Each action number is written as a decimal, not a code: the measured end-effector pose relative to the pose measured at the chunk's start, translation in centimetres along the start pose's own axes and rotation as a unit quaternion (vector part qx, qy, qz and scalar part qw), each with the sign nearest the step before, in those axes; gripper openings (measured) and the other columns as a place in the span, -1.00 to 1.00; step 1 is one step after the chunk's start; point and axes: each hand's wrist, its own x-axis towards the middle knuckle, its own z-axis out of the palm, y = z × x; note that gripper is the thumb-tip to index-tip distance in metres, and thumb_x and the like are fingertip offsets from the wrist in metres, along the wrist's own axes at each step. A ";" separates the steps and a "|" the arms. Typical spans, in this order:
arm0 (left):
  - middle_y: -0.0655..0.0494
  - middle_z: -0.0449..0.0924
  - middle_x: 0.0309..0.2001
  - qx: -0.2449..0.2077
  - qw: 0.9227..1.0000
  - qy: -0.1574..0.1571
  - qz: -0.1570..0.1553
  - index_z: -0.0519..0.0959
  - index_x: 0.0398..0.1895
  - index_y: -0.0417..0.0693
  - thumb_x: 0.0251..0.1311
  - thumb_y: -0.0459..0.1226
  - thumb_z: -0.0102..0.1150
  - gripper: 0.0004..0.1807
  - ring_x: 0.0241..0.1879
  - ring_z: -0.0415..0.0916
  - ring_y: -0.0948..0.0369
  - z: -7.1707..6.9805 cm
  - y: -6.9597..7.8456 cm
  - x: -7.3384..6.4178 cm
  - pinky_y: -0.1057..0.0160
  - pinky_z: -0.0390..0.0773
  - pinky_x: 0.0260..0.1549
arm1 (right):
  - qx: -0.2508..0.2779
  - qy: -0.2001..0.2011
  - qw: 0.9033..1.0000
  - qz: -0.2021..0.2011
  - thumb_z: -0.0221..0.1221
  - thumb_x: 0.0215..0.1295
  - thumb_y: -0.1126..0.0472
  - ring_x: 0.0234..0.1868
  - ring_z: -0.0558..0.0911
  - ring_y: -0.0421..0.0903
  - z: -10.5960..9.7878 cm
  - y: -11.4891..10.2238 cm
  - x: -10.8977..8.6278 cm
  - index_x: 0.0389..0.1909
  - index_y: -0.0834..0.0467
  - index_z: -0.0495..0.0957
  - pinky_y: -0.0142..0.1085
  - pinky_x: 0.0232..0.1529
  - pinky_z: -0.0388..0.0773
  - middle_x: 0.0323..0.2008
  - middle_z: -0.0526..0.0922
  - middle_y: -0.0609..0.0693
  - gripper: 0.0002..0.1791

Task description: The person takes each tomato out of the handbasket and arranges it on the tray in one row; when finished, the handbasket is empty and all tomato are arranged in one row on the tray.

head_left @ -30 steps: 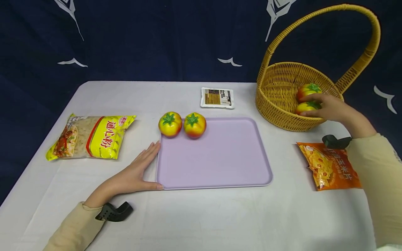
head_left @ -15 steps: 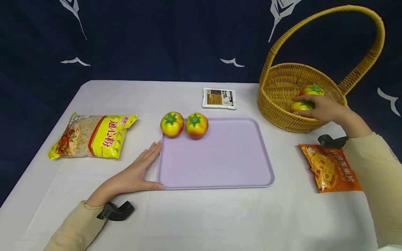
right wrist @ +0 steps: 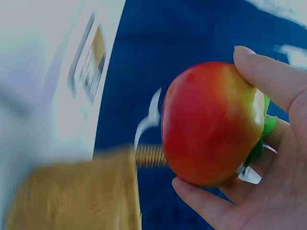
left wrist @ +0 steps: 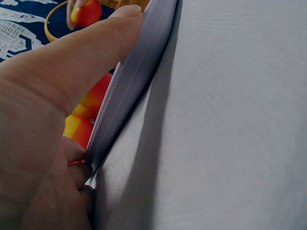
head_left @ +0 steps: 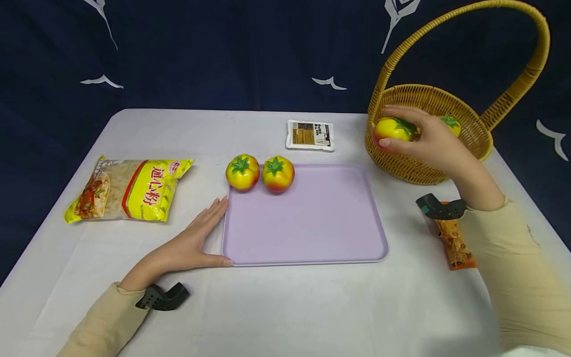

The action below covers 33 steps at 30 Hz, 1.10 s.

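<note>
My right hand (head_left: 439, 141) holds a red-and-yellow tomato (head_left: 389, 131) between thumb and fingers, over the left rim of the wicker basket (head_left: 406, 168). In the right wrist view the tomato (right wrist: 206, 127) has its green leaves toward the palm. Another tomato (head_left: 454, 125) lies in the basket, partly hidden by that hand. My left hand (head_left: 187, 250) rests with spread, straight fingers at the left edge of the lilac tray (head_left: 308, 223); in the left wrist view its thumb (left wrist: 96, 45) lies against the tray rim. Two tomatoes (head_left: 242, 172) (head_left: 278, 174) sit at the tray's back left corner.
A yellow pasta bag (head_left: 134, 191) lies to the left. Behind the tray is a small white-and-brown packet (head_left: 310, 135). My right forearm partly covers an orange snack bag (head_left: 455, 245). The basket's tall handle (head_left: 383, 74) arches up at the back right.
My right hand has lifted a tomato from inside the basket and moved it up and left to the basket's rim. The left hand stays at the tray edge.
</note>
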 end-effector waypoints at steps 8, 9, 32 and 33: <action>-0.10 -0.30 0.46 -0.003 1.000 -0.002 0.002 -0.20 0.47 -0.20 -0.12 0.09 0.41 0.26 0.41 -0.41 0.00 -0.1 0.0 0.0 0.00 -0.34 0.31 | 0.007 -0.002 0.996 -0.091 0.33 0.13 0.16 0.24 0.27 0.11 6.0 -3.3 1.7 0.28 0.19 0.35 0.03 0.17 0.25 0.30 0.28 0.12 -0.32; -0.10 -0.30 0.46 -0.002 1.000 -0.003 0.001 -0.20 0.47 -0.20 -0.12 0.09 0.41 0.26 0.41 -0.41 0.01 -0.1 0.0 0.0 0.00 -0.34 0.32 | 0.006 -0.009 0.995 -0.094 0.33 0.12 0.16 0.24 0.28 0.12 6.8 -3.4 1.9 0.28 0.21 0.34 0.03 0.17 0.25 0.30 0.27 0.14 -0.31; -0.10 -0.29 0.46 0.000 1.000 0.001 0.005 -0.19 0.47 -0.20 -0.14 0.10 0.42 0.27 0.41 -0.40 0.01 0.0 -0.1 0.0 0.00 -0.33 0.31 | 0.025 -0.107 0.987 -0.119 0.35 0.10 0.14 0.31 0.19 0.06 13.2 -2.3 3.8 0.37 0.17 0.18 -0.05 0.29 0.08 0.33 0.18 0.16 -0.17; -0.09 -0.29 0.46 0.001 1.000 0.001 0.004 -0.19 0.47 -0.20 -0.15 0.10 0.42 0.27 0.41 -0.41 0.02 0.0 -0.1 0.0 0.00 -0.34 0.32 | 0.026 -0.107 0.986 -0.122 0.36 0.09 0.14 0.31 0.18 0.06 13.2 -2.3 3.8 0.37 0.17 0.18 -0.05 0.30 0.07 0.34 0.17 0.15 -0.16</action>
